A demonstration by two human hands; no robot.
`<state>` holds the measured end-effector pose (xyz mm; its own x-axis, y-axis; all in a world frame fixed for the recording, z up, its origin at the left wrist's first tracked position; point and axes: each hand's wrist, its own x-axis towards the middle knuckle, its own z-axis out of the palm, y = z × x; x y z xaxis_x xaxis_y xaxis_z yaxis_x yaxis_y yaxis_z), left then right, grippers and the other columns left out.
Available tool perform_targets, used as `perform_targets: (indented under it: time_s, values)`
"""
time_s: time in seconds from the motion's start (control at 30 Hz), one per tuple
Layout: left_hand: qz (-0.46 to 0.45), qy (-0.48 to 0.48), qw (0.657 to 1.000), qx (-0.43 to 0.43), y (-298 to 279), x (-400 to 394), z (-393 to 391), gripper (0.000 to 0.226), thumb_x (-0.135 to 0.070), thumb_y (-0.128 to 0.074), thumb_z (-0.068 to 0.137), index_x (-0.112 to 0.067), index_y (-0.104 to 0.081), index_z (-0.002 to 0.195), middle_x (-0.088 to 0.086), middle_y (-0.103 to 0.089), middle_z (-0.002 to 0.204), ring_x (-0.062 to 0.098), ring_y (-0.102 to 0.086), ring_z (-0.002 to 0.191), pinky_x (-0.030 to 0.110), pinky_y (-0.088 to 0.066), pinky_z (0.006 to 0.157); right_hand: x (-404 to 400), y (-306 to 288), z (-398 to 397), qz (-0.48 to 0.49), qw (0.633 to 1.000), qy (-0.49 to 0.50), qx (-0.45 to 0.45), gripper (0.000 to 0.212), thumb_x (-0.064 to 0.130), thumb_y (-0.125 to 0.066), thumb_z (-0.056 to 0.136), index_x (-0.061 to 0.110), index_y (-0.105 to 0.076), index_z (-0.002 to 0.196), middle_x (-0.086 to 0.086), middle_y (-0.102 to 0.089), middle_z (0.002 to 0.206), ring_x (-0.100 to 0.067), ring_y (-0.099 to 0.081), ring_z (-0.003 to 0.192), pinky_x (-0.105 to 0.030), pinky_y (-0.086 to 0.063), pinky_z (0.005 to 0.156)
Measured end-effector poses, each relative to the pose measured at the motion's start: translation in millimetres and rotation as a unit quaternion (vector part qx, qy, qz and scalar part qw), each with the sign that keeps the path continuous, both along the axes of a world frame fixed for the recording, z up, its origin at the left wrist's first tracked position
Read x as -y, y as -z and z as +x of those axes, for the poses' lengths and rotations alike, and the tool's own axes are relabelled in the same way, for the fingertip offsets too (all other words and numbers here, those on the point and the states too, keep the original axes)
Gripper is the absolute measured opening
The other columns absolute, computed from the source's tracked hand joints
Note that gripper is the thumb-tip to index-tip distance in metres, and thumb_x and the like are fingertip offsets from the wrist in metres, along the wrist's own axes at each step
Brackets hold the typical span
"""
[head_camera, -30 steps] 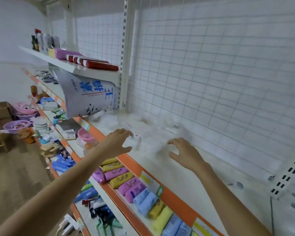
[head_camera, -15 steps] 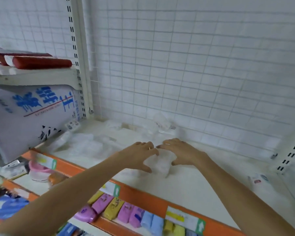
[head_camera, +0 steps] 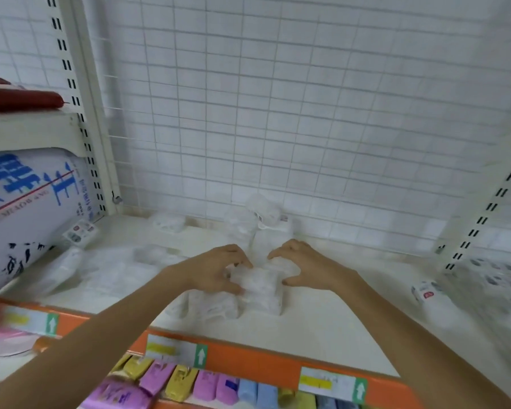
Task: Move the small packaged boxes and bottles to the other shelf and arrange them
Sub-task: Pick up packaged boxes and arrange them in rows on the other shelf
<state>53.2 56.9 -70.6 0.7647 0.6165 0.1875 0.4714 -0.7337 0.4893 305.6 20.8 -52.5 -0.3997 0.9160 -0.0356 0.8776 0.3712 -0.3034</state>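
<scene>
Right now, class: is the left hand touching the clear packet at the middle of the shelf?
Touching. The head view shows the left hand with fingers curled onto the clear packet, no gap visible; the right hand holds its other side.

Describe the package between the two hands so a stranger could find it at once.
On the cream shelf with the orange front edge, look to its middle. There a clear-wrapped white package is gripped by the left hand and right hand; unlike the other white packages, it sits raised on top of others.

White clear-wrapped packet [head_camera: 258,286], cream shelf [head_camera: 322,323] with orange front edge [head_camera: 248,361], white wire grid back [head_camera: 307,113], white sack with blue characters [head_camera: 33,202], purple, yellow, blue packs [head_camera: 189,382] below.
</scene>
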Motion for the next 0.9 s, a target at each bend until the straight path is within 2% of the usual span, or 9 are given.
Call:
perform_targets:
  time_s: [0.1, 0.17, 0.23, 0.4, 0.53, 0.67, 0.73, 0.8, 0.9]
  values:
    - [-0.093, -0.046, 0.995, 0.009, -10.4, 1.4, 0.0, 0.046, -0.057, -0.070, 0.065, -0.028, -0.064, 0.100, -0.014, -0.061, 0.101, 0.000, -0.056, 0.095, 0.013, -0.042, 0.086, 2.9, -1.2, 10.9, -0.022, 0.986, 0.046, -0.159, 0.039, 0.023, -0.068, 0.082, 0.042, -0.052, 0.112, 0.007, -0.051, 0.117, -0.010, -0.051, 0.106, -0.024, -0.045, 0.088]
    - [-0.150, -0.066, 0.986, 0.017, -14.9, -0.8, -0.1, 0.023, -0.043, -0.067, 0.079, -0.024, -0.067, 0.090, -0.016, -0.065, 0.087, 0.000, -0.059, 0.081, 0.013, -0.044, 0.073, 6.5, -1.8, 17.8, -0.043, 0.955, 0.092, -0.278, 0.026, 0.021, -0.065, 0.086, 0.037, -0.057, 0.104, 0.005, -0.057, 0.112, -0.014, -0.059, 0.099, -0.024, -0.050, 0.081]
    - [-0.163, -0.080, 0.983, 0.031, -17.2, -1.5, 4.2, 0.019, -0.042, -0.060, 0.085, -0.024, -0.067, 0.081, -0.013, -0.065, 0.076, 0.001, -0.058, 0.070, 0.014, -0.041, 0.064, 8.5, -1.4, 24.7, -0.067, 0.921, 0.120, -0.363, 0.017, 0.016, -0.060, 0.089, 0.027, -0.060, 0.102, -0.002, -0.061, 0.106, -0.019, -0.063, 0.092, -0.029, -0.053, 0.077]
    - [-0.172, -0.133, 0.973, 0.075, -12.9, -7.5, 13.2, 0.020, -0.052, -0.046, 0.089, -0.037, -0.057, 0.097, 0.015, -0.063, 0.095, 0.021, -0.050, 0.073, 0.034, -0.040, 0.068, 14.4, -1.5, 34.8, -0.120, 0.876, 0.173, -0.434, 0.018, 0.012, -0.045, 0.096, 0.023, -0.059, 0.101, -0.013, -0.059, 0.107, -0.022, -0.061, 0.080, -0.029, -0.053, 0.060]
    - [-0.181, -0.147, 0.971, 0.052, -17.6, -8.0, 17.7, 0.020, -0.040, -0.034, 0.098, -0.045, -0.053, 0.100, -0.008, -0.061, 0.103, 0.018, -0.055, 0.089, 0.032, -0.043, 0.080, 18.0, 3.4, 38.8, -0.168, 0.822, 0.227, -0.495, 0.020, 0.014, -0.041, 0.097, 0.020, -0.059, 0.105, -0.011, -0.058, 0.105, -0.021, -0.054, 0.078, -0.031, -0.054, 0.058]
    - [-0.208, -0.139, 0.968, 0.010, -24.0, -0.4, 17.3, 0.020, -0.047, -0.041, 0.093, -0.041, -0.051, 0.110, -0.010, -0.059, 0.110, 0.012, -0.057, 0.102, 0.030, -0.045, 0.087, 19.7, 12.4, 36.5, -0.200, 0.779, 0.234, -0.546, 0.017, 0.021, -0.054, 0.094, 0.018, -0.055, 0.111, -0.010, -0.053, 0.107, -0.021, -0.053, 0.083, -0.030, -0.053, 0.062]
    - [-0.202, -0.136, 0.970, -0.023, -25.8, 5.2, 16.5, 0.042, -0.049, -0.062, 0.081, -0.038, -0.044, 0.118, -0.009, -0.055, 0.112, 0.010, -0.057, 0.098, 0.025, -0.048, 0.081, 19.2, 17.4, 36.8, -0.205, 0.791, 0.210, -0.537, 0.048, 0.020, -0.074, 0.077, 0.019, -0.050, 0.119, -0.010, -0.053, 0.113, -0.020, -0.055, 0.088, -0.028, -0.051, 0.066]
    - [-0.119, -0.131, 0.979, -0.096, -23.4, 9.6, 16.0, 0.072, -0.050, -0.075, 0.067, -0.035, -0.034, 0.124, -0.012, -0.047, 0.114, 0.009, -0.054, 0.098, 0.023, -0.045, 0.084, 19.7, 19.4, 35.5, -0.195, 0.838, 0.202, -0.467, 0.075, 0.016, -0.080, 0.058, 0.022, -0.045, 0.124, -0.010, -0.049, 0.120, -0.021, -0.055, 0.096, -0.027, -0.051, 0.073]
    - [0.039, -0.101, 0.984, -0.144, -12.0, 10.4, 14.5, 0.090, -0.064, -0.070, 0.055, -0.029, -0.025, 0.125, -0.011, -0.040, 0.115, 0.006, -0.055, 0.081, 0.021, -0.040, 0.078, 23.1, 21.5, 29.0, -0.130, 0.894, 0.239, -0.356, 0.076, 0.004, -0.076, 0.064, 0.024, -0.042, 0.128, -0.007, -0.031, 0.127, -0.024, -0.048, 0.111, -0.030, -0.051, 0.084]
